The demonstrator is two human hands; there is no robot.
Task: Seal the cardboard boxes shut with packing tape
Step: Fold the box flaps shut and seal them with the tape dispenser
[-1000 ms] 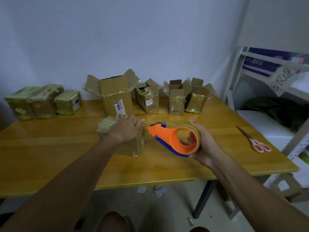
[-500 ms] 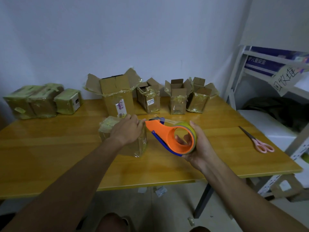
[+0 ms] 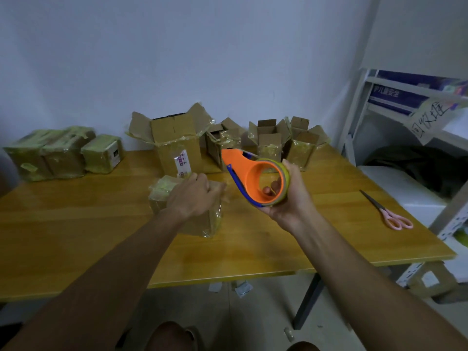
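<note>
Against the wall, three taped brown boxes (image 3: 60, 153) are sitting finished; four open-flapped cardboard boxes (image 3: 174, 143) are waiting. The left hand (image 3: 192, 196) is pressing curled fingers onto a small taped box (image 3: 202, 221), while the right hand (image 3: 286, 196) is gripping the orange tape dispenser (image 3: 250, 178).

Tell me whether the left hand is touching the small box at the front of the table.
Touching. The head view shows the left hand resting on top of the small box, fingers curled over its far top edge, no gap visible.

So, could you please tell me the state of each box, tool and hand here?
Box under the left hand: closed, taped.
Left hand: resting on that box.
Right hand: gripping the tape dispenser.
Tape dispenser: lifted off the table.
Three boxes at far left: sealed.
Four boxes at the back: flaps open.
Scissors: closed, lying flat.
</note>
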